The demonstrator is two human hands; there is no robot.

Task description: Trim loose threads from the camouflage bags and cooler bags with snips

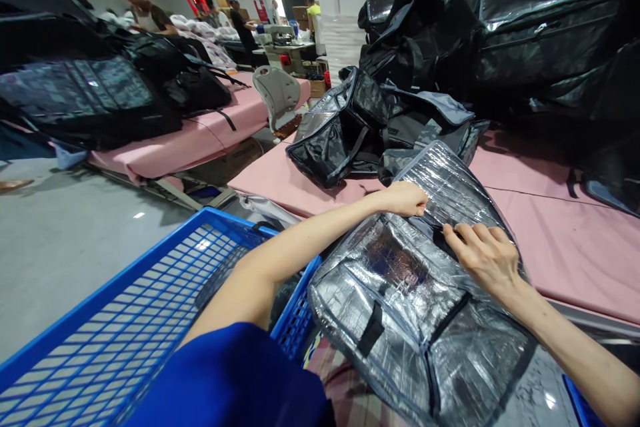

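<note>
An insulated bag with shiny silver foil lining lies opened out across my lap and the table's edge. Its quilted foil flap rests toward the table. My left hand is closed in a fist at the flap's left side, gripping the bag there. To its right, my right hand has its fingers curled over the fold between flap and body, closed on the bag. A black strap lies on the lining near me. What exactly sits under the fingertips is hidden.
Black camouflage bags lie on the pink-covered table, with more piled at the right. A blue plastic basket stands at my left. Beyond are another pink table with bags, a grey chair and several people.
</note>
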